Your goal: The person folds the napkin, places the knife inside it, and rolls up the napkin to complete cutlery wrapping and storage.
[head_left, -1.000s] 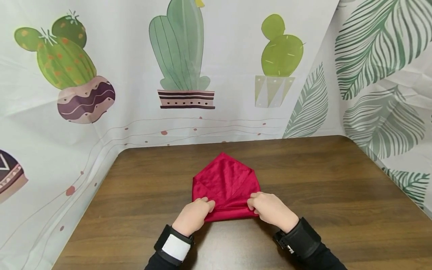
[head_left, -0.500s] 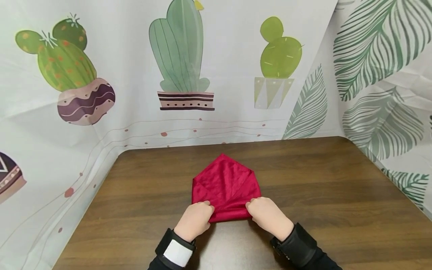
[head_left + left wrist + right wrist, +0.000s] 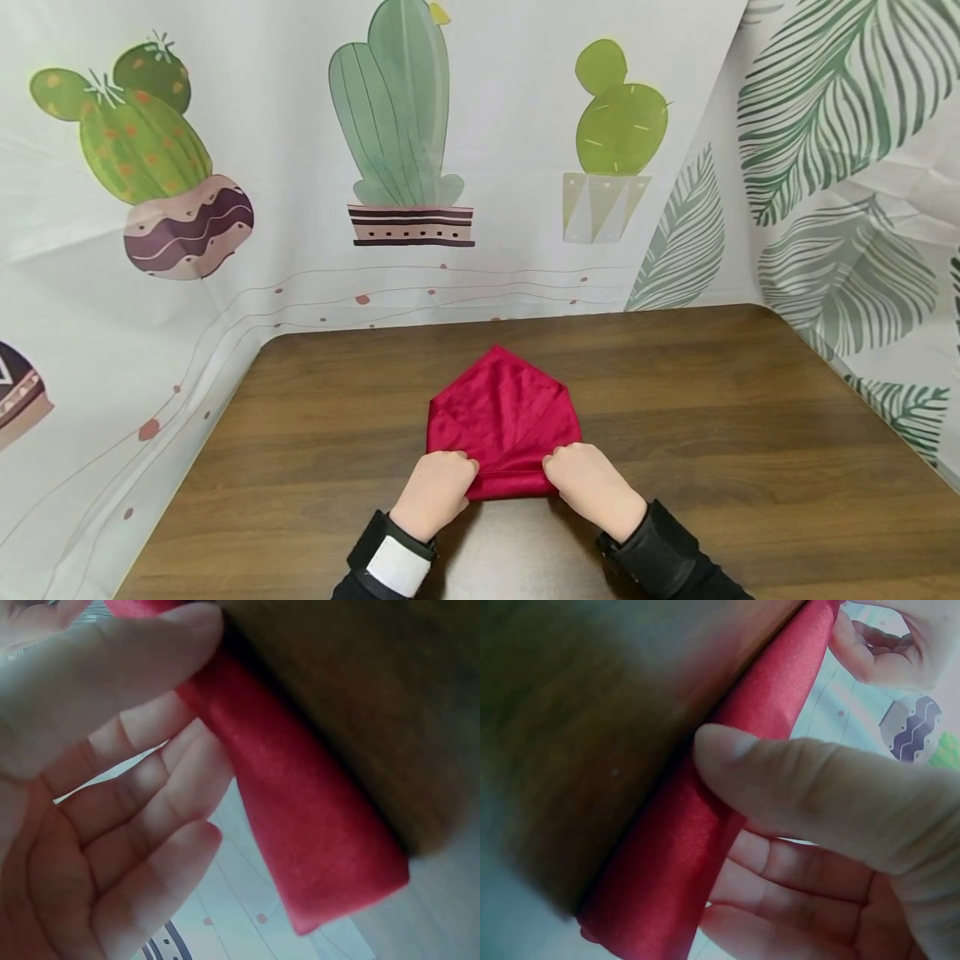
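Note:
A red cloth napkin (image 3: pixel 502 408) lies folded to a point on the brown wooden table (image 3: pixel 712 400), with the point facing away from me. My left hand (image 3: pixel 438 483) grips the left end of its near folded edge. My right hand (image 3: pixel 588 479) grips the right end. In the left wrist view the thumb (image 3: pixel 135 667) lies over the red fold (image 3: pixel 300 817) and the fingers curl under it. In the right wrist view the thumb (image 3: pixel 802 787) presses on the red fold (image 3: pixel 682 847) with the fingers below. Both wrists wear dark sleeves and bands.
Cactus-print sheets (image 3: pixel 397 150) hang behind and to the left of the table. A leaf-print sheet (image 3: pixel 840 167) hangs on the right. The table's left edge runs close to the left sheet. Bare wood lies on both sides of the napkin.
Both hands have drawn slightly closer together along the napkin's near edge and keep their grip. The near fold looks a little tighter. The napkin stays in place.

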`<state>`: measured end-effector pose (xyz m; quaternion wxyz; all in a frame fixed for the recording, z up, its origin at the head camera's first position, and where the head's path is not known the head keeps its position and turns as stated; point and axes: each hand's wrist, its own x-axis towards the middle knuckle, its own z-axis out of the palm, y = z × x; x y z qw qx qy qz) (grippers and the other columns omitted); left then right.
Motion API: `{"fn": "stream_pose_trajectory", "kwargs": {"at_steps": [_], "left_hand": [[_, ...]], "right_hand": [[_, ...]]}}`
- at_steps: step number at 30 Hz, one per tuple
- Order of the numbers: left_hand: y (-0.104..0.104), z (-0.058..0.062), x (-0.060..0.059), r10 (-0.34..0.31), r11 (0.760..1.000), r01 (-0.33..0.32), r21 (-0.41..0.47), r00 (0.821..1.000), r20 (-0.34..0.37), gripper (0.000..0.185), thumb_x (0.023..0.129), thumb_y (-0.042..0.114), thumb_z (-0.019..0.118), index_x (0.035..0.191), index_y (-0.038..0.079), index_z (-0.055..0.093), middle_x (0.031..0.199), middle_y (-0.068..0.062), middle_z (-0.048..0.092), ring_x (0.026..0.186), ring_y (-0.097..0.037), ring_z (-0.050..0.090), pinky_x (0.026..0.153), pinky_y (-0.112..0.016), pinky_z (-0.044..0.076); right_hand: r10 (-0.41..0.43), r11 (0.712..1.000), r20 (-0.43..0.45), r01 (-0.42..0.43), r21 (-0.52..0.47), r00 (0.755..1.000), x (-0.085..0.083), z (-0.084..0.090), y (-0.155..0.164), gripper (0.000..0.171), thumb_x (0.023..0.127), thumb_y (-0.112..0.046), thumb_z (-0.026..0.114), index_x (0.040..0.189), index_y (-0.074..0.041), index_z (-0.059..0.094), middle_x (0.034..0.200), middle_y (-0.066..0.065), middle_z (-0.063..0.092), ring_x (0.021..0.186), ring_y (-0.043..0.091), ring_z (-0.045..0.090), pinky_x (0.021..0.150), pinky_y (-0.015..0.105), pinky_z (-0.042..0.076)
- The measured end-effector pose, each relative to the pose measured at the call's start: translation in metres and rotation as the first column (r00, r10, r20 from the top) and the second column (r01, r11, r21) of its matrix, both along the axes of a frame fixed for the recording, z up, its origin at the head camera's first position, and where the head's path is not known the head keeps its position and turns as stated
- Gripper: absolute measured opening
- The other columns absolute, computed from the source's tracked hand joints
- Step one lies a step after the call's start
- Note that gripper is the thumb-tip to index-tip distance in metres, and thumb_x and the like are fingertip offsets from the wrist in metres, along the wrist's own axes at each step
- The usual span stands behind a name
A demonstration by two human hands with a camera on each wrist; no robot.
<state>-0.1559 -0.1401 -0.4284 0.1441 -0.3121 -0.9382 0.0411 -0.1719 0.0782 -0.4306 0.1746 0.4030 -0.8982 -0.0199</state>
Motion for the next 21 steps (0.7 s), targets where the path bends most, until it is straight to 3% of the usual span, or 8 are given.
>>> {"fn": "stream_pose_trajectory", "kwargs": {"at_steps": [7, 13, 21], "left_hand": [[0.0019, 0.0017, 0.0008, -0.017, 0.997, 0.016, -0.069, 1.0, -0.006, 0.024, 0.057, 0.014, 0.076, 0.06, 0.014, 0.052, 0.054, 0.0, 0.05, 0.053, -0.017, 0.053, 0.049, -0.026, 0.042], [-0.0002, 0.0036, 0.0001, -0.041, 0.996, 0.043, -0.077, 0.999, 0.026, 0.021, 0.059, 0.013, 0.074, 0.059, 0.013, 0.053, 0.055, 0.0, 0.051, 0.053, -0.018, 0.053, 0.049, -0.026, 0.042], [-0.003, 0.0068, 0.0024, -0.082, 0.995, 0.083, -0.058, 0.997, 0.011, 0.021, 0.059, 0.011, 0.071, 0.057, 0.014, 0.05, 0.051, 0.001, 0.049, 0.05, -0.018, 0.052, 0.044, -0.027, 0.04]], "right_hand": [[0.001, 1.0, 0.014, -0.001, 0.017, 1.0, 0.0014, 0.002, -0.0002, 0.019, 0.057, -0.004, 0.07, 0.056, -0.012, 0.052, 0.051, 0.0, 0.048, 0.049, 0.017, 0.049, 0.044, 0.027, 0.04], [0.021, 1.0, 0.013, -0.021, 0.02, 1.0, -0.0002, 0.0032, 0.0009, 0.02, 0.06, -0.003, 0.066, 0.052, -0.013, 0.05, 0.05, 0.0, 0.047, 0.048, 0.018, 0.049, 0.043, 0.028, 0.04], [0.047, 0.998, 0.106, -0.05, 0.026, 0.993, -0.0016, 0.0089, 0.0074, 0.019, 0.062, -0.004, 0.067, 0.056, -0.012, 0.051, 0.052, -0.001, 0.045, 0.051, 0.019, 0.05, 0.048, 0.029, 0.042]]}}
